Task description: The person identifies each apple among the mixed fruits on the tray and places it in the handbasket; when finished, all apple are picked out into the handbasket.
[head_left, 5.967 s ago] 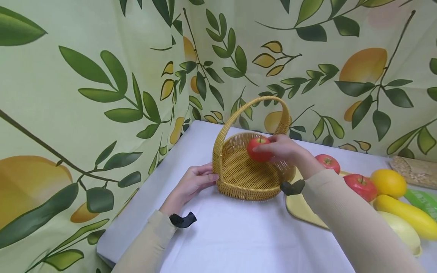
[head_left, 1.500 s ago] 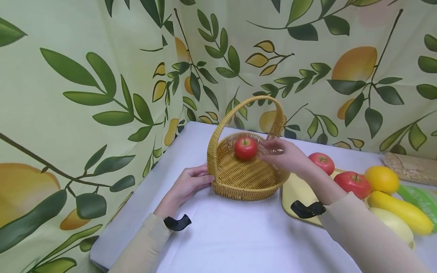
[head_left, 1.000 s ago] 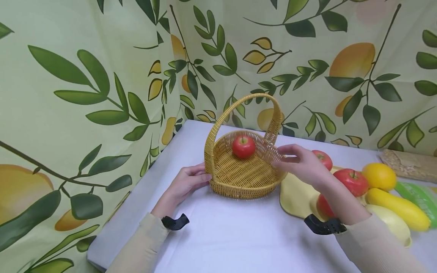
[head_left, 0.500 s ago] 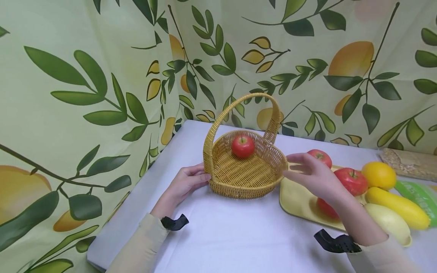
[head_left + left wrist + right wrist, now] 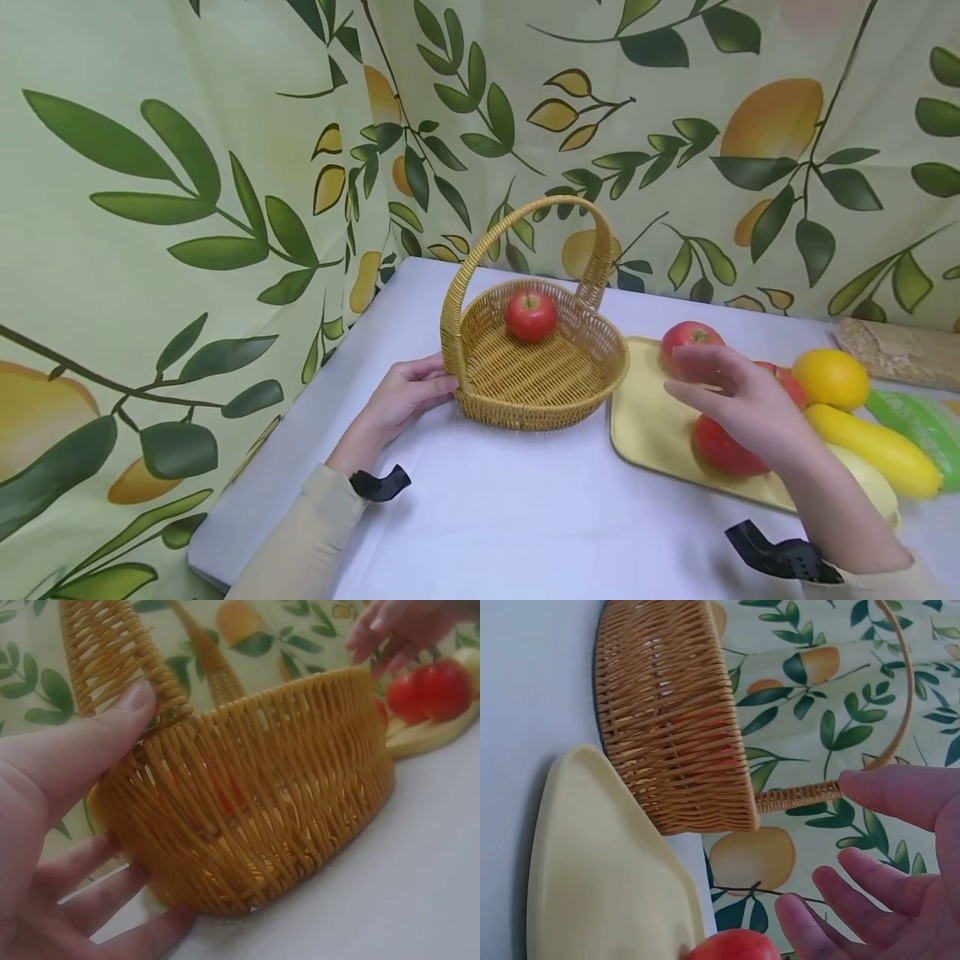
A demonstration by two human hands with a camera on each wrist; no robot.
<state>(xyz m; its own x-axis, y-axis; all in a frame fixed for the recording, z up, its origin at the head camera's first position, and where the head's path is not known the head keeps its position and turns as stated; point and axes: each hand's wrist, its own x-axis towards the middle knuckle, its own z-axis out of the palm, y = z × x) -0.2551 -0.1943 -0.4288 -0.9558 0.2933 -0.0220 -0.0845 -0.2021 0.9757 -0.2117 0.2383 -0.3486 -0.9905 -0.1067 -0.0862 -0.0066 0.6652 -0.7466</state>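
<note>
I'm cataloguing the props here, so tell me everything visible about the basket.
The basket is honey-brown, apparently woven wicker, with a low rounded wall and one tall arched handle. It stands upright on the white table, beside the yellow tray; whether they touch is unclear. One red apple sits inside, toward the back. The left hand holds its left side.

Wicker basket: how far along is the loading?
Done: one red apple sits in the wicker basket.
In hand: left hand rests against the basket's side; right hand, empty, is over the yellow tray.
Left: probably the three red apples on or by the tray; whether the other produce goes in, can't tell.
</note>
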